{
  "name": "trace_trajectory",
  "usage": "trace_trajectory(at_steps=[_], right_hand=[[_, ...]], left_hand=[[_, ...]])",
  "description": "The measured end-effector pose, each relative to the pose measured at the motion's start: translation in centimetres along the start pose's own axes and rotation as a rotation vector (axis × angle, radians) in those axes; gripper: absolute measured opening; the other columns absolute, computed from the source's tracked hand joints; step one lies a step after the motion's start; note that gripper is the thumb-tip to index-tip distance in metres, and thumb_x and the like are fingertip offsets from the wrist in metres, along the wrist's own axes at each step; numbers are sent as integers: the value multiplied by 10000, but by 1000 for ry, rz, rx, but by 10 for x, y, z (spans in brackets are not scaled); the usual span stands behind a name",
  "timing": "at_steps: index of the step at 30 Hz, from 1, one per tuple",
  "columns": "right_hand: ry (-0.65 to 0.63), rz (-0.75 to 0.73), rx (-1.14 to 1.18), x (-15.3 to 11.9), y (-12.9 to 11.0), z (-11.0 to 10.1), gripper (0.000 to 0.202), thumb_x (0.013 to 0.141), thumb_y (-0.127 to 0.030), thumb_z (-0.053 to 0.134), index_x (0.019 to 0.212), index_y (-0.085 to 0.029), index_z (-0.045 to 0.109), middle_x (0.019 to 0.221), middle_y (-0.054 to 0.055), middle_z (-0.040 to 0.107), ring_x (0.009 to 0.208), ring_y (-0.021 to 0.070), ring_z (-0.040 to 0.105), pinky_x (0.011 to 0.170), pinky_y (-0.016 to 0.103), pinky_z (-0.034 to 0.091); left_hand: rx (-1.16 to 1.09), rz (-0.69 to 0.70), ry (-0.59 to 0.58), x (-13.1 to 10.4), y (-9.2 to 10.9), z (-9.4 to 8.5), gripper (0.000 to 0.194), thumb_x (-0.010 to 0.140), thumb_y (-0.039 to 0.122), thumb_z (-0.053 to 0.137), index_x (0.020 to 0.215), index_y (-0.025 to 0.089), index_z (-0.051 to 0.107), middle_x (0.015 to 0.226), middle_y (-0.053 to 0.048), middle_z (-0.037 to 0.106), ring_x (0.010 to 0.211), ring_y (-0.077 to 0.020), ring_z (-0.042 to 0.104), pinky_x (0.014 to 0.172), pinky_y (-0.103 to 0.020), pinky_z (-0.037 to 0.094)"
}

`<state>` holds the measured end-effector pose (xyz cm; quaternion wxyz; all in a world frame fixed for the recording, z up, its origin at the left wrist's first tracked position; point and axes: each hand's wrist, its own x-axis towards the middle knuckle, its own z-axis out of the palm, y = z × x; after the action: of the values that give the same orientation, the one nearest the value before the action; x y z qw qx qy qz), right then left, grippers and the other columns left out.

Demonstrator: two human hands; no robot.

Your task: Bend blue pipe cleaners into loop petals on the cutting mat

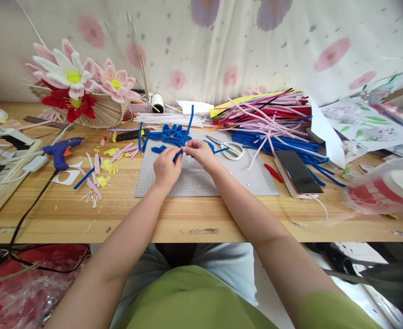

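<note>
Over the grey cutting mat (222,183), my left hand (167,169) is closed on a blue pipe cleaner (189,121), one end of which sticks up above my fingers. My right hand (199,153) pinches the same pipe cleaner at its lower part, close against the left. Just behind lie bent blue pipe-cleaner pieces (174,134) in a cluster. To the right of my right hand, scissors (233,151) rest on the mat with another bit of blue beside them. My fingers hide how the held part is bent.
A blue glue gun (58,151) and yellow and pink scraps (108,167) lie on the left. Pipe-cleaner flowers (73,75) stand behind them. At right are bundles of pipe cleaners (276,141), a phone (299,171) and a bagged cup (389,187).
</note>
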<state>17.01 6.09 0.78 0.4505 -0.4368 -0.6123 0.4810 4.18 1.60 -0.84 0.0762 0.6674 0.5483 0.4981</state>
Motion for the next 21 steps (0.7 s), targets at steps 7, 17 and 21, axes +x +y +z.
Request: trace_trajectory(at_steps=[7,17,21], right_hand=[[19,-59,-45,2,15,12,258,695,-409,567,626,-177,478,598,-26,519,593,98,476,593,243,386],[45,-159,-230,-10,15,25,189,761,-357,530,723,-175,558,714,-10,594,660,110,506,661,250,400],[30,-129,-157,-12,21,29,246,768,-399,534,822,-177,624,783,-1,628,709,114,534,700,247,410]], left_hand=[[-612,-588,-7,8,-7,5,190,626,300,694,752,158,698,790,-43,704,792,-174,630,766,-293,477],[-907,-868,-66,15,-26,7,150,695,306,677,775,194,619,791,-39,686,859,-190,651,761,-320,526],[-913,-834,-139,14,-32,9,182,755,378,623,799,202,604,828,-57,682,890,-199,648,774,-331,540]])
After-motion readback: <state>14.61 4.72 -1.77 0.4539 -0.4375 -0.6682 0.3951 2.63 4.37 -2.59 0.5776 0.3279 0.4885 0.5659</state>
